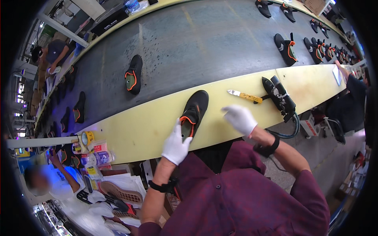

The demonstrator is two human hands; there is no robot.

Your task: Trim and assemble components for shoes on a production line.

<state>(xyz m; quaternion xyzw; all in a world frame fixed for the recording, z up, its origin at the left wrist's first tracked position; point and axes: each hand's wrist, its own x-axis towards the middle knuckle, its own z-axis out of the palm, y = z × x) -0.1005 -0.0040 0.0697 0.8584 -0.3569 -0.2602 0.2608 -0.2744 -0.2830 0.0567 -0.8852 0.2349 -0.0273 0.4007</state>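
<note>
Black shoe (198, 103): laid on the yellow worktop (145, 128), toe pointed away from the wearer.
Left hand (176, 147): white-gloved, placed at the shoe's heel, whose orange-edged collar is pinched between thumb and fingers.
Right hand (241, 119): white-gloved, held to the right of the shoe and apart from it; blurred, so whether its fingers are spread or pressed together cannot be told.
Yellow-handled blade (251, 97): set down right of the shoe.
Black hosed tool (280, 95): placed farther right of the shoe.
Second shoe (134, 74): seen beyond the black shoe and to its left, on the dark belt (177, 47).
</note>
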